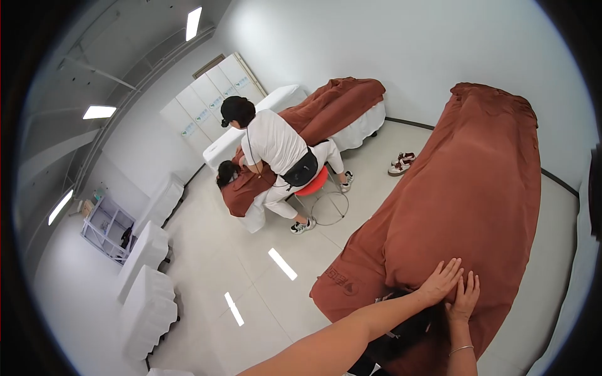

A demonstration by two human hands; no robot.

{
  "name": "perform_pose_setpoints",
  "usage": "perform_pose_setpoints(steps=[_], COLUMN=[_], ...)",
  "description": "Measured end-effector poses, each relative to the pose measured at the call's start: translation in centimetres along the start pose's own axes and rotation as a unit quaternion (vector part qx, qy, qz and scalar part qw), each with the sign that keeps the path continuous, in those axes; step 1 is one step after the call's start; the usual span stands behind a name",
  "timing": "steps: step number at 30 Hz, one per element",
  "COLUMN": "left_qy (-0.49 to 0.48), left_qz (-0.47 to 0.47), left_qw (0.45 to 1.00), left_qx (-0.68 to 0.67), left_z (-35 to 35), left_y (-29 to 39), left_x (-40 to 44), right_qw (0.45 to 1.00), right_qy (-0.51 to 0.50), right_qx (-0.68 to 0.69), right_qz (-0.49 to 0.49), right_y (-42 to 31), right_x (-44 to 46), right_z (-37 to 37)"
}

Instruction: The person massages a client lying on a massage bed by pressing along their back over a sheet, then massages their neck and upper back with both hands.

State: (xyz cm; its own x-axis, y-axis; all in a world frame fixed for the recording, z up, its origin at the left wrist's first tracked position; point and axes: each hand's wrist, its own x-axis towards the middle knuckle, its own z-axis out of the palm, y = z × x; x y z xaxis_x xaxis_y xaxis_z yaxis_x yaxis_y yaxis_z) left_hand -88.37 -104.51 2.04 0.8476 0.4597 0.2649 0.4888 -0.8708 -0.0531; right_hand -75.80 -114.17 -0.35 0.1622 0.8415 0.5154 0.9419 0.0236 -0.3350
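Note:
A reddish-brown cover [464,182] is draped over a person lying on a bed in front of me. My left hand [440,283] rests on it near the person's head end, its fingers stretched out and lying flat. Close beside it, my right hand [463,302], with a thin bracelet at the wrist, also lies on the cover, fingers extended upward. Neither hand holds anything. Below and between my forearms shows dark hair [411,332] of the lying person, partly hidden by my left arm.
A co-worker [276,141] sits on a red stool [313,183], bending over another covered person [248,191]. Shoes [401,164] stand on the floor beside my bed. White-draped beds [149,307] line the left side; lockers [210,100] and a shelf unit [108,229] stand along walls.

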Motion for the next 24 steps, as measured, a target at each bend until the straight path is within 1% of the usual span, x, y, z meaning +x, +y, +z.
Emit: perform_pose_setpoints(steps=[2,3,5,6,8,10,11,12,15,17,18,20,21,22,24], left_qy=[0.014,0.003,-0.008,-0.023,-0.041,0.001,-0.052,-0.052,-0.042,-0.013,-0.011,-0.148,-0.157,-0.157,-0.053], left_qz=[-0.001,0.003,0.006,0.007,0.009,-0.001,0.001,0.0,-0.009,-0.005,-0.005,0.014,0.023,0.022,0.006], left_qw=[1.0,1.0,1.0,1.0,0.999,1.0,0.998,0.998,0.999,1.0,1.0,0.987,0.986,0.986,0.998], left_qx=[0.021,0.024,0.026,0.02,0.014,0.027,0.027,0.027,0.002,-0.026,-0.028,-0.054,-0.054,-0.054,-0.022], left_z=[-0.1,-0.5,-1.2,-0.9,-0.6,-0.6,-0.7,-0.5,-0.1,0.4,-1.0,-5.1,-5.0,-3.6,-1.5], left_y=[-0.3,-0.4,-0.6,-0.6,-0.4,0.0,0.3,0.3,0.3,-0.2,-0.4,-1.3,-1.6,-1.6,-0.9], left_x=[0.2,0.3,0.8,1.0,1.1,1.2,0.9,0.6,0.2,0.1,0.3,1.2,1.5,1.3,1.4], right_qw=[0.999,0.999,0.995,0.995,0.998,0.999,0.999,0.999,1.0,0.999,0.999,0.998,0.998,0.998,0.998], right_qy=[-0.038,-0.036,-0.067,-0.068,-0.041,-0.032,-0.023,-0.023,-0.006,-0.01,-0.011,-0.03,-0.031,-0.031,-0.033], right_qx=[-0.011,-0.009,-0.038,-0.037,-0.021,-0.009,-0.001,-0.001,-0.018,-0.029,-0.031,-0.027,-0.028,-0.024,-0.022], right_qz=[0.036,0.032,0.067,0.066,0.046,0.038,0.027,0.026,0.014,0.037,0.036,0.057,0.057,0.051,0.046], right_y=[-1.0,-1.5,-2.1,-1.9,-0.8,0.0,0.3,0.3,0.0,-0.9,-1.4,-2.3,-1.9,-1.3,-0.4], right_x=[0.6,0.9,1.3,1.1,0.8,0.3,-0.2,-0.5,-0.6,-0.2,0.2,1.1,1.0,1.0,0.8], right_z=[-0.6,-0.9,-1.3,-1.1,-0.4,0.2,0.5,0.7,1.2,0.9,0.3,-1.0,-1.0,-0.7,-0.3])
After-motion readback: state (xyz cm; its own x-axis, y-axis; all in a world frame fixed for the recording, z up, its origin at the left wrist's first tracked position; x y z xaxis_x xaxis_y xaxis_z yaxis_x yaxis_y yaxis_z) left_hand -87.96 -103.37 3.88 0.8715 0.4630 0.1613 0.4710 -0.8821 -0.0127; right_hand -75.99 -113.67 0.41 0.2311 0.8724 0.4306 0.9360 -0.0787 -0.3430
